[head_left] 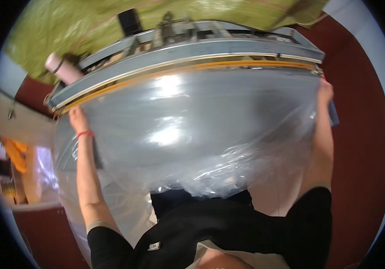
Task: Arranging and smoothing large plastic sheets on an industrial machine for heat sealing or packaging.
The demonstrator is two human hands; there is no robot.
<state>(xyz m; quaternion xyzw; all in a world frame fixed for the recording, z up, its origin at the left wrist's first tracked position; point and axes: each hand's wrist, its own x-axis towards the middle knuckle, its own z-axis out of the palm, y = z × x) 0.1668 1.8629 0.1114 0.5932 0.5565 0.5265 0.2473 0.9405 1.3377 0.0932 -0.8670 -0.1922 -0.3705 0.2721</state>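
A wide sheet of clear plastic film (228, 157) spreads over a smooth grey surface (228, 103), glossy with reflections and wrinkled along its near side. At the far left, my left hand (78, 119), with a red band at its wrist, is closed on the film close to an orange strip (179, 70). My right hand (325, 93) is closed on the film's far right corner, by the strip's right end. Both arms are stretched forward and wide apart. The film hangs down near my body and at the left. The fingertips of both hands are mostly hidden.
Behind the strip runs a long grey metal frame (201, 48) with parts inside. A pink bottle (63, 68) and a dark flat object (130, 22) stand at its far side. Yellow-green woven sheeting (89, 22) lies beyond. A dark red wall section (358, 134) is at the right.
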